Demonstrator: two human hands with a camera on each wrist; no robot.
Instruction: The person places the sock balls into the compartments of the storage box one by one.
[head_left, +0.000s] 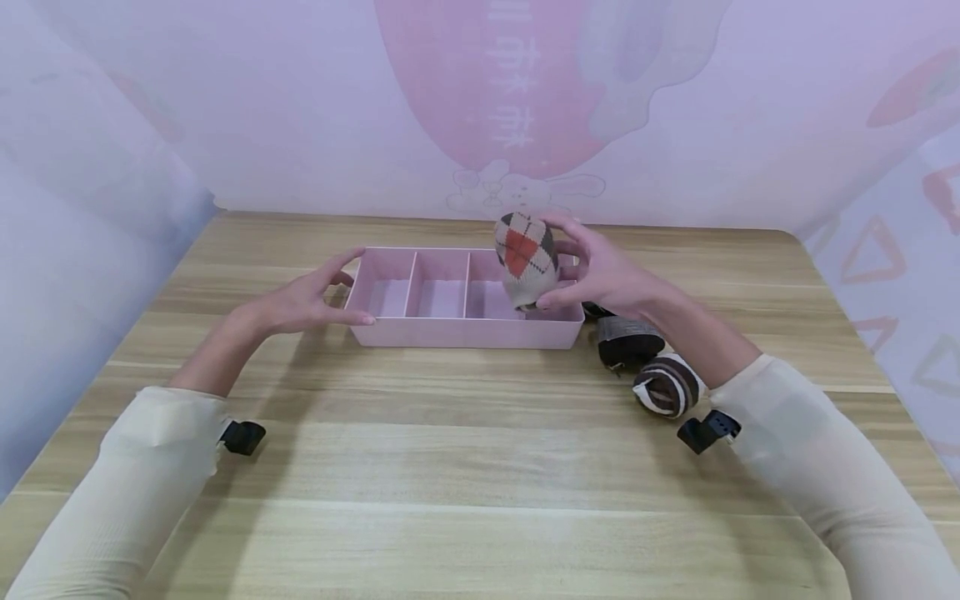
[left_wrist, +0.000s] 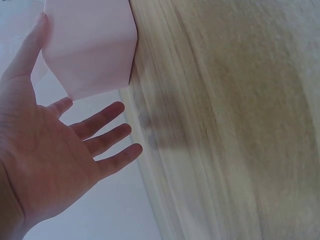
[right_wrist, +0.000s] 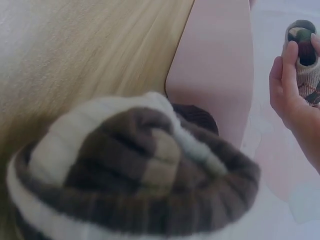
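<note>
My right hand (head_left: 572, 268) grips a rolled argyle sock (head_left: 527, 258), beige with red and dark diamonds, and holds it just above the right compartment of a pink three-compartment tray (head_left: 465, 335). The right wrist view shows that hand's fingers (right_wrist: 286, 85) curled round the sock (right_wrist: 306, 55) beside the tray's wall (right_wrist: 215, 75). My left hand (head_left: 330, 302) is at the tray's left end with fingers straight, thumb and fingertips touching its corner. In the left wrist view the palm (left_wrist: 50, 155) is spread below the tray corner (left_wrist: 90, 45).
On the wooden table (head_left: 480, 483), right of the tray, lie a dark grey-brown sock roll (head_left: 628, 342) and a brown-and-white striped roll (head_left: 666, 385), which fills the right wrist view (right_wrist: 140, 165). A patterned curtain backs the table.
</note>
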